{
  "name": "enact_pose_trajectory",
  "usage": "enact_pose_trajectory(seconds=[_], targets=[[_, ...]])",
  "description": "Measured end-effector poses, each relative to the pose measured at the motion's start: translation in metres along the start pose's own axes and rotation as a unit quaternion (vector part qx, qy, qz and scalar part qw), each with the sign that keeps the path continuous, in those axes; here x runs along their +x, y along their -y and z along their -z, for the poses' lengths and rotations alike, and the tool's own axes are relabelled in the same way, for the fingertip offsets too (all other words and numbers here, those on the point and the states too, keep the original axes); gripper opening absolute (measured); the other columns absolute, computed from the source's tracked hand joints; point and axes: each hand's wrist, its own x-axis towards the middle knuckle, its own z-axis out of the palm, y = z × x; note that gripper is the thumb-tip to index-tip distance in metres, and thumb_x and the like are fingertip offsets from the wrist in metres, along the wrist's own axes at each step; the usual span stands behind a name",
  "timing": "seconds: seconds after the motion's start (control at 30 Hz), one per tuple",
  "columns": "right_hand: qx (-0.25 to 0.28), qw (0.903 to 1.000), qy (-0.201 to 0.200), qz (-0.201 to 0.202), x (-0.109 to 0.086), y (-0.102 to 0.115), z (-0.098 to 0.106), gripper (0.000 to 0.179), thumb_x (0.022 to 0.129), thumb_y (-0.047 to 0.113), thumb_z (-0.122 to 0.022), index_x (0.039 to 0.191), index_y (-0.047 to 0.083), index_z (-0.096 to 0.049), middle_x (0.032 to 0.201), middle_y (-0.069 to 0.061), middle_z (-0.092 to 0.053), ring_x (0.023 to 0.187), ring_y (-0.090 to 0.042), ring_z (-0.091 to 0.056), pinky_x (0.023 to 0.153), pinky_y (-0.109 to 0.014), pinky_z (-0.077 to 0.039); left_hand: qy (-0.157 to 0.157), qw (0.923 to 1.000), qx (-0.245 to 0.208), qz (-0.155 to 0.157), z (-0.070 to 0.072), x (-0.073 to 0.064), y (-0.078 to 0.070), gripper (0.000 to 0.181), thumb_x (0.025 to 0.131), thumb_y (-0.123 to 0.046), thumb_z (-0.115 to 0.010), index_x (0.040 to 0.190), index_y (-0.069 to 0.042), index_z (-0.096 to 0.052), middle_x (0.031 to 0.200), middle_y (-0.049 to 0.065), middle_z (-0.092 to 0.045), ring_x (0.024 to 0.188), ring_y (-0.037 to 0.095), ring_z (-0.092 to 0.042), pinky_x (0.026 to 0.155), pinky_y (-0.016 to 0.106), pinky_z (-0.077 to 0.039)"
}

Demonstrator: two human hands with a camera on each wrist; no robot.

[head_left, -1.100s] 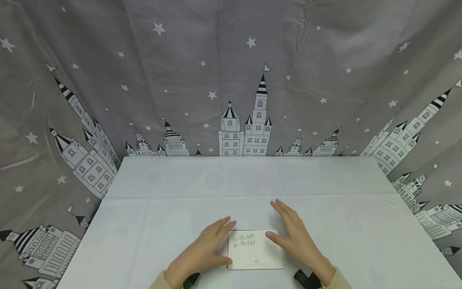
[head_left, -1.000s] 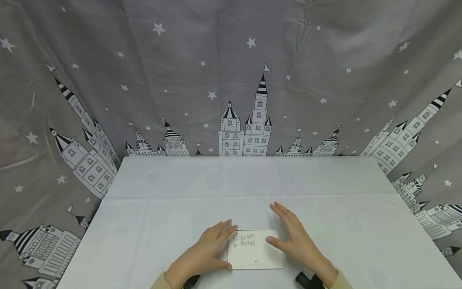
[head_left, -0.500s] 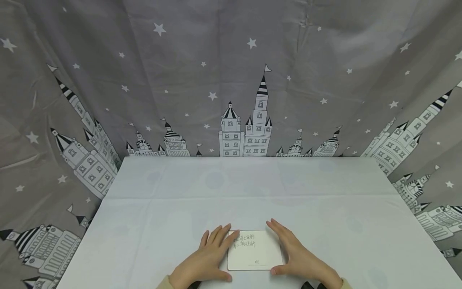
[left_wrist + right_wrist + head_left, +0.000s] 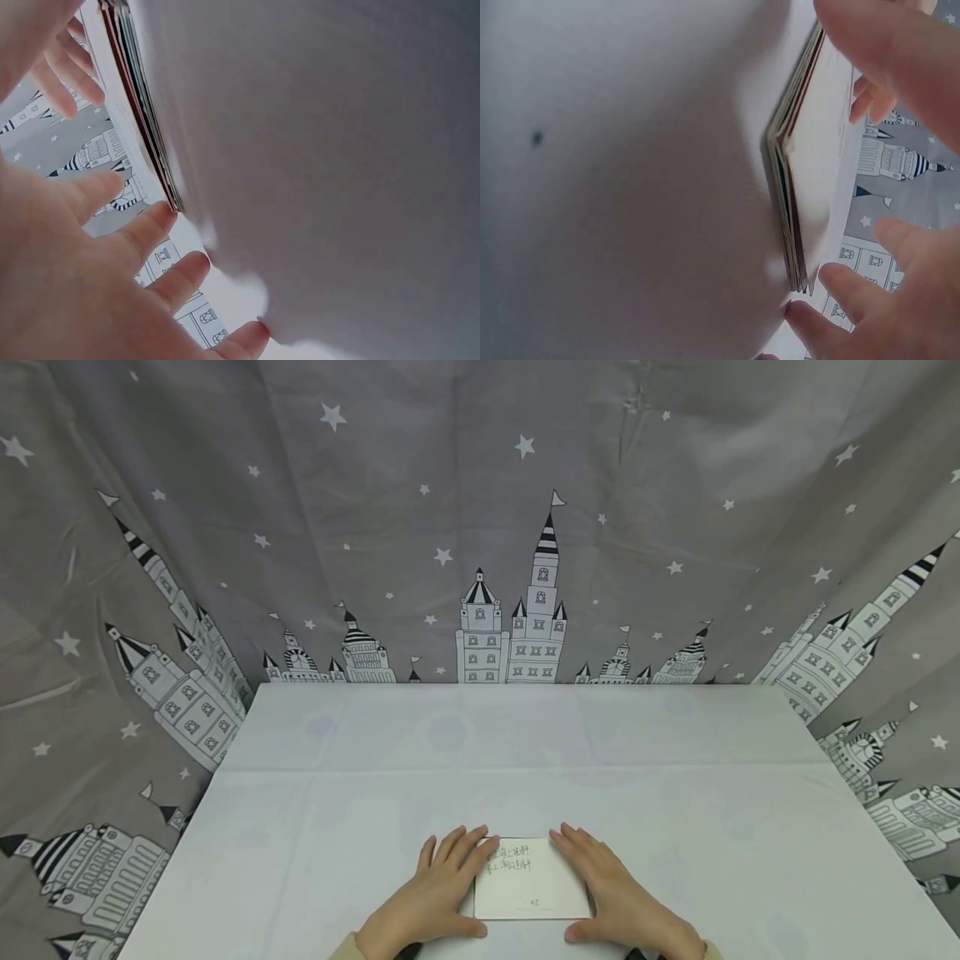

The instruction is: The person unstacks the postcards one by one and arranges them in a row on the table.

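Observation:
A small stack of paper cards (image 4: 532, 889) lies flat on the white table, with a cream top card bearing handwritten lines. Its layered edges (image 4: 139, 105), partly dark red and green, show in both wrist views. My left hand (image 4: 431, 897) spans the left side of the stack with fingers spread; one fingertip meets a corner in the left wrist view. My right hand (image 4: 615, 893) flanks the right side, its fingers by the far corner and its thumb by the near one. Whether the right fingertips press the stack is hard to tell.
The white-covered table (image 4: 360, 735) stretches away behind the hands, with a fold line across it. A grey curtain (image 4: 390, 460) printed with castles and stars hangs behind and along both sides.
Both hands have come down around the stack. The right hand has moved nearer, its thumb going from above the top card to the near right corner. The stack stays in about the same place.

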Motion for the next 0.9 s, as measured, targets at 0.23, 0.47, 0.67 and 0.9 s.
enact_pose_trajectory(seconds=[0.23, 0.47, 0.67, 0.9], targets=[[-0.015, 0.9999, -0.005, 0.006, -0.0003, -0.0013, -0.002, 0.105, 0.061, 0.042, -0.076, 0.144, 0.013, -0.019, 0.147, -0.011, -0.019, 0.132, -0.034, -0.014, 0.101, -0.055, -0.012, 0.01, 0.9999, 0.003, 0.006, 0.0021, 0.0022, -0.0009, 0.1, 0.07, -0.049, -0.069, 0.145, -0.012, -0.015, 0.148, 0.004, -0.016, 0.132, 0.034, -0.012, 0.099, 0.062, -0.01], [-0.035, 0.9993, -0.002, -0.015, -0.0003, -0.0005, -0.0025, 0.1, 0.064, 0.033, -0.078, 0.144, 0.013, -0.02, 0.147, -0.007, -0.021, 0.133, -0.031, -0.014, 0.103, -0.054, -0.015, -0.002, 0.9998, 0.019, 0.007, 0.0023, 0.0035, -0.0002, 0.097, 0.069, -0.047, -0.071, 0.143, -0.01, -0.02, 0.145, 0.004, -0.025, 0.131, 0.032, -0.018, 0.099, 0.059, -0.013], [-0.04, 0.999, 0.0, -0.02, -0.0016, 0.0002, -0.0016, 0.097, 0.066, 0.032, -0.077, 0.143, 0.013, -0.023, 0.147, -0.006, -0.022, 0.133, -0.03, -0.016, 0.102, -0.054, -0.018, -0.005, 0.9999, 0.013, 0.011, 0.0032, 0.0029, -0.0014, 0.095, 0.068, -0.046, -0.071, 0.143, -0.011, -0.023, 0.144, 0.003, -0.028, 0.13, 0.032, -0.019, 0.099, 0.057, -0.014], [-0.036, 0.9992, 0.002, -0.014, -0.0032, -0.0002, 0.001, 0.094, 0.067, 0.035, -0.076, 0.143, 0.014, -0.024, 0.147, -0.005, -0.022, 0.133, -0.03, -0.016, 0.1, -0.056, -0.021, -0.009, 0.9999, 0.01, 0.01, 0.0035, 0.0015, -0.0007, 0.094, 0.069, -0.05, -0.069, 0.143, -0.012, -0.025, 0.143, 0.001, -0.028, 0.131, 0.031, -0.02, 0.1, 0.056, -0.015]])
